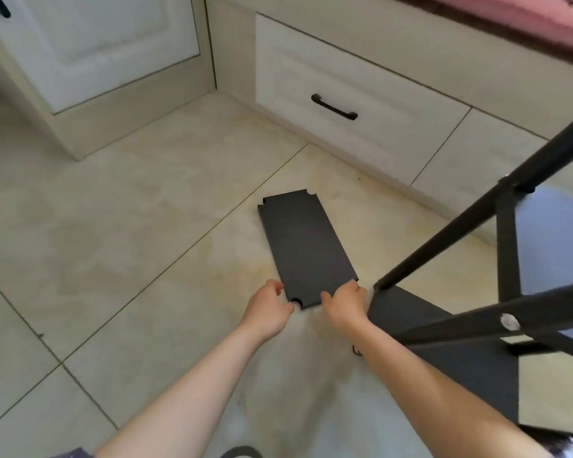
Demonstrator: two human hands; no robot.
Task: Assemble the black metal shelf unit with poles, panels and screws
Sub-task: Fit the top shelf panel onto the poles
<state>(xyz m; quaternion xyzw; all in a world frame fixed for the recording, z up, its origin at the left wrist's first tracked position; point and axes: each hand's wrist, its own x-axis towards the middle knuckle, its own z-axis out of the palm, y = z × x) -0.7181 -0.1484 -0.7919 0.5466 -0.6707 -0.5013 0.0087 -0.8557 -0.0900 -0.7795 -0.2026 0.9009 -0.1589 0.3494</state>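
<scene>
A loose black metal panel (306,242) lies flat on the tiled floor, its corners notched. My left hand (269,309) curls round its near left corner. My right hand (344,302) grips the near right corner, fingers over the edge. To the right stands the partly built shelf unit: black poles (483,213) run diagonally, a crossbar carries a silver screw head (509,322), and a fitted black panel (444,352) sits at its base.
White cabinets with a black-handled drawer (334,107) line the back and right. A pink cushion (543,18) tops the bench. A small dark object (357,350) lies on the floor by my right forearm. Beige tiled floor (113,242) spreads out to the left.
</scene>
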